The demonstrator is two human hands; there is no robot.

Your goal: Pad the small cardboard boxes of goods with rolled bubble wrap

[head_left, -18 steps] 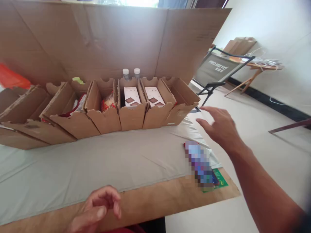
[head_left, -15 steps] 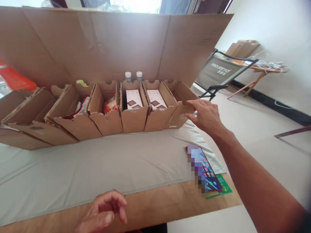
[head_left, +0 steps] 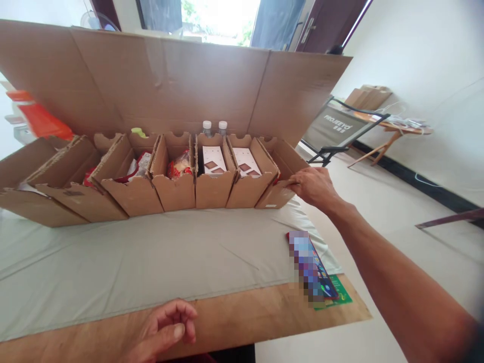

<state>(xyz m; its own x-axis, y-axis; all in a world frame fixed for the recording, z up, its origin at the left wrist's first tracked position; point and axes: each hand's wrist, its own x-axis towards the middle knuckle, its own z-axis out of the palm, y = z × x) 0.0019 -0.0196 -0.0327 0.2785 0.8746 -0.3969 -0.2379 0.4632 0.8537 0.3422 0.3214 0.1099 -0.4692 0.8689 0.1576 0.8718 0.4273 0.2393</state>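
Observation:
At the right end of a row of cardboard bins, my right hand (head_left: 313,184) is closed on the front edge of the last cardboard bin (head_left: 273,195), thumb and fingers pinching its wall. A bit of red shows inside that bin; the rest of its contents is hidden. Beside it, two bins each hold a white box (head_left: 246,162) with brown squares printed on it. My left hand (head_left: 170,322) hovers over the wooden table edge, loosely curled, with a gap between thumb and fingers and nothing in it.
Further left, bins hold a red-and-clear food packet (head_left: 179,165) and another packet (head_left: 140,165). Behind them stand white-capped bottles (head_left: 206,128), an orange bottle (head_left: 41,117) and a tall cardboard panel (head_left: 181,80). A phone (head_left: 315,267) lies on the cloth near a folding chair (head_left: 333,123).
My right hand has closed from a loose touch to a grip on the end bin's front edge. My left hand stays about where it was. The whole view has shifted slightly.

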